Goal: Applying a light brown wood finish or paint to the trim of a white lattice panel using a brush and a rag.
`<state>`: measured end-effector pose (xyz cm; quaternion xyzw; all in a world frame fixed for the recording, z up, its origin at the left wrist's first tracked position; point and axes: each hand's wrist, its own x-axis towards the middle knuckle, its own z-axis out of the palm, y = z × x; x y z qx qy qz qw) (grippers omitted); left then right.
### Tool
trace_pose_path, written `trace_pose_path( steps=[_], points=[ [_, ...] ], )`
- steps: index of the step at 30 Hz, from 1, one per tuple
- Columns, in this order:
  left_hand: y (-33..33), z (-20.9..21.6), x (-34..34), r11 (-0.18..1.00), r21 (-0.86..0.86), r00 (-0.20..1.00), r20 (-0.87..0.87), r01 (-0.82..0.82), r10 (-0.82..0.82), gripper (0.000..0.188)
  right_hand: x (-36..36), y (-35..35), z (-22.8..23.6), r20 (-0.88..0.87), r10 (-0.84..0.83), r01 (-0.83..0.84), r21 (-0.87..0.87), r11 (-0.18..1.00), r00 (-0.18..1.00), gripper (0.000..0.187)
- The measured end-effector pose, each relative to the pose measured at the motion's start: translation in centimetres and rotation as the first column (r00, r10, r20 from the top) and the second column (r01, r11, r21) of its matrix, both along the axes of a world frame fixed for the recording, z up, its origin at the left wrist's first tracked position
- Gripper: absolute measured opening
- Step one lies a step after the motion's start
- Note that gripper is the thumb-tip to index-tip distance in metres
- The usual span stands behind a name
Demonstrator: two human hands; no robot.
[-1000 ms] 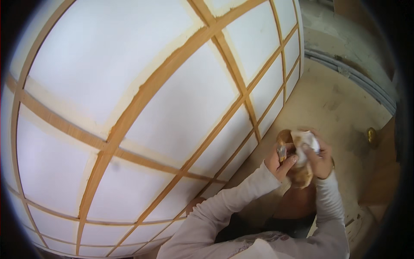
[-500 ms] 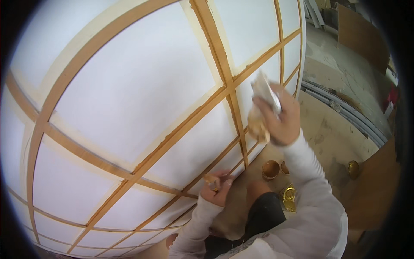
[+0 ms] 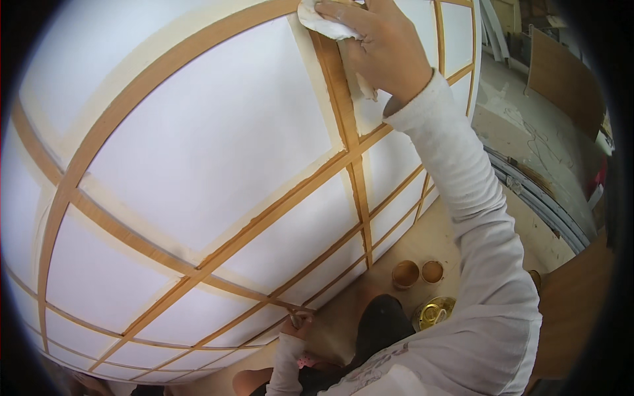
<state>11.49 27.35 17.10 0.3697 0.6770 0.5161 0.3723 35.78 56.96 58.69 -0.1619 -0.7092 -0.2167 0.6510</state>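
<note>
A large white panel (image 3: 211,125) carries a lattice of brown wooden strips, with pale yellowish bands along many edges. My right hand (image 3: 389,56) reaches to the top of the view, its fingers closed on a crumpled white cloth (image 3: 328,25). The cloth lies at the upper end of a brown upright strip (image 3: 338,86), near where it meets the curved strip (image 3: 142,72). A stained end of cloth hangs below my palm. Low down, my left hand (image 3: 296,326) is closed close to the panel's lower strips; what it holds is too small to make out.
Two open round tins (image 3: 405,274) with brown contents stand on the floor beside my knee (image 3: 386,313). Nearer me sits a gold-coloured tin (image 3: 436,311). Long grey bars (image 3: 535,195) lie at right, and a brown board (image 3: 566,72) leans farther back.
My right hand has risen up and left with the cloth, from near the strip crossing to the top of the panel. My left hand has dropped lower and slightly left.
</note>
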Motion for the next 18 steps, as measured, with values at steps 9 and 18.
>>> trace_pose_path(
  steps=[9,18],
  points=[
    [0.9,-5.4,0.4,0.968,-0.239,0.988,-0.118,0.073,-0.103,0.026,0.2,1.7,-6.4,0.117,-0.137,0.136,0.022,0.990,0.984,0.055],
    [1.1,-3.9,2.3,0.931,-0.318,0.889,-0.353,0.180,-0.293,0.024,-0.7,1.0,0.2,0.039,-0.124,0.119,0.107,0.987,0.992,0.026]
  ],
)
